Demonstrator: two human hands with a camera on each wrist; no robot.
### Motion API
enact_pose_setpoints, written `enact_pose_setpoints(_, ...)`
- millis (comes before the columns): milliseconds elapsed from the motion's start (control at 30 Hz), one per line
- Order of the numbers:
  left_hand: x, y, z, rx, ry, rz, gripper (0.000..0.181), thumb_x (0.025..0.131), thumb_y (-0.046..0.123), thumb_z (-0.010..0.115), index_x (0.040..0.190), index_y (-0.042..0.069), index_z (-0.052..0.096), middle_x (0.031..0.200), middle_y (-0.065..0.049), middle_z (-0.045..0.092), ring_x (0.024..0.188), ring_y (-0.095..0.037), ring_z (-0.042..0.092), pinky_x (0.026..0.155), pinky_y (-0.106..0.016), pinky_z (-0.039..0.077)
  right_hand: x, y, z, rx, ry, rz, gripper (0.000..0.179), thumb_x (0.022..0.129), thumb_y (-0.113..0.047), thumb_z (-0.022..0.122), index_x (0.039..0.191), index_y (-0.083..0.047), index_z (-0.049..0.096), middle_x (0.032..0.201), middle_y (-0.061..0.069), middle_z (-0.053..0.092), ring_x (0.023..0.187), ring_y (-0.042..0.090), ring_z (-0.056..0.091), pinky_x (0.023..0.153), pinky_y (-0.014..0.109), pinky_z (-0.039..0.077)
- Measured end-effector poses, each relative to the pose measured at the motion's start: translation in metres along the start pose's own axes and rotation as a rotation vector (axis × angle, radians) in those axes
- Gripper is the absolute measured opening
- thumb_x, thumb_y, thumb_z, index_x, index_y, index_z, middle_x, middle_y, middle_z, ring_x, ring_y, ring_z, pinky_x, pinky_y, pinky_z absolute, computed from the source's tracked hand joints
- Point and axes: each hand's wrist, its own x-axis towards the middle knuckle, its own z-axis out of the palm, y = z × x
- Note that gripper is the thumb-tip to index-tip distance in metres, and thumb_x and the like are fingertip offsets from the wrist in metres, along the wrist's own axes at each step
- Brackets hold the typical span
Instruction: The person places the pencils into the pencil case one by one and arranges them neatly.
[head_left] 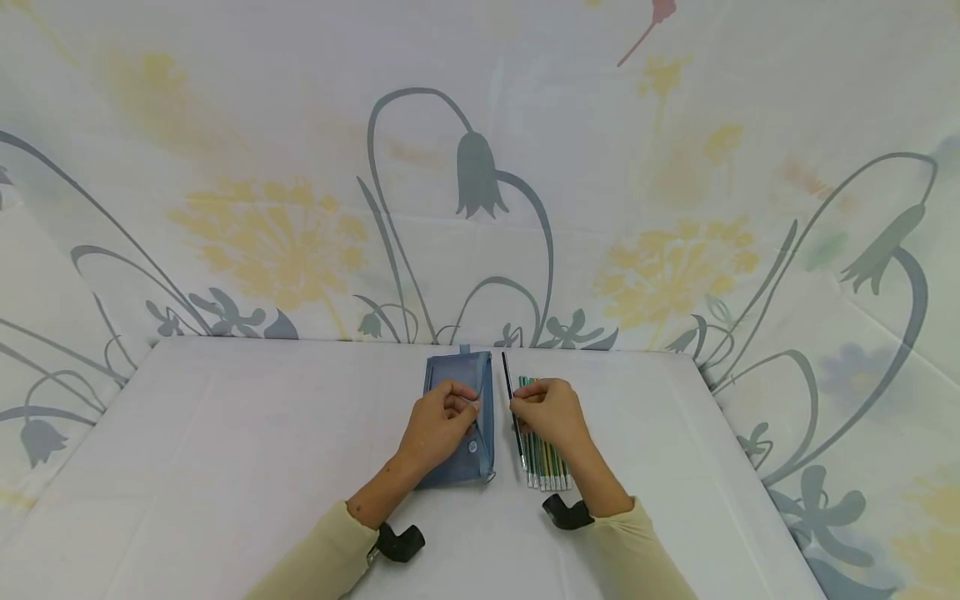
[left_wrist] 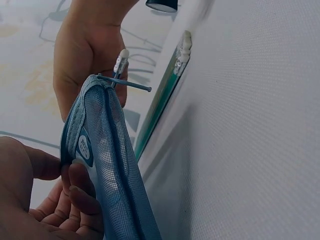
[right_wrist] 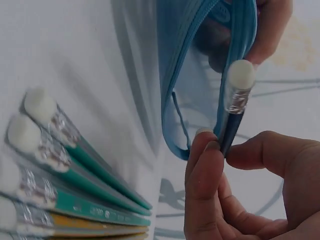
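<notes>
Fingers of the right hand (head_left: 553,410) pinch one dark-blue eraser-tipped pencil (right_wrist: 234,119); the left hand (head_left: 435,427) pinches one blue mesh pouch (left_wrist: 117,160); at least five green and yellow pencils (right_wrist: 95,210) lie beneath the right fingers.

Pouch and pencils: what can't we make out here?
- Part of the pouch front: head view, covered by the left hand.
- Most of the held pencil: left wrist view, behind the pouch.
- Exact count of the loose pencils: right wrist view, cut off by the left and bottom edges; head view, too small and partly behind the right hand.
- Wording on the label: left wrist view, too small and blurred.
</notes>
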Motion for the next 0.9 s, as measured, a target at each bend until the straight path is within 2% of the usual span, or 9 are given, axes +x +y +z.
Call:
enact_pose_setpoints(467, 0.000, 0.000, 0.000, 0.012, -0.010, 0.002, 0.014, 0.103, 0.015, 0.068, 0.115, 0.006, 0.068, 0.083, -0.002, 0.071, 0.068, -0.016, 0.068, 0.060, -0.028, 0.054, 0.000, 0.006, 0.019, 0.136, -0.008, 0.033, 0.017, 0.095, -0.005, 0.073, 0.108, 0.006, 0.074, 0.093, 0.015, 0.075, 0.066, 0.019, 0.071, 0.065, 0.035, 0.062)
enact_pose_setpoints(633, 0.000, 0.001, 0.000, 0.011, -0.017, 0.003, 0.015, 0.103, 0.013, 0.068, 0.115, 0.006, 0.067, 0.084, -0.002, 0.072, 0.068, -0.015, 0.069, 0.062, -0.028, 0.054, 0.000, 0.008, 0.023, 0.142, -0.010, 0.026, 0.018, 0.095, -0.006, 0.073, 0.109, 0.007, 0.074, 0.094, 0.017, 0.076, 0.068, 0.020, 0.072, 0.066, 0.037, 0.063)
enact_pose_setpoints(900, -0.001, 0.002, 0.001, 0.021, -0.012, 0.000, 0.014, 0.103, 0.012, 0.068, 0.115, 0.005, 0.068, 0.083, -0.003, 0.072, 0.068, -0.015, 0.068, 0.061, -0.028, 0.053, 0.000, 0.006, 0.030, 0.137, 0.004, 0.007, 0.018, 0.096, -0.005, 0.073, 0.108, 0.008, 0.075, 0.091, 0.016, 0.076, 0.068, 0.018, 0.072, 0.065, 0.032, 0.062)
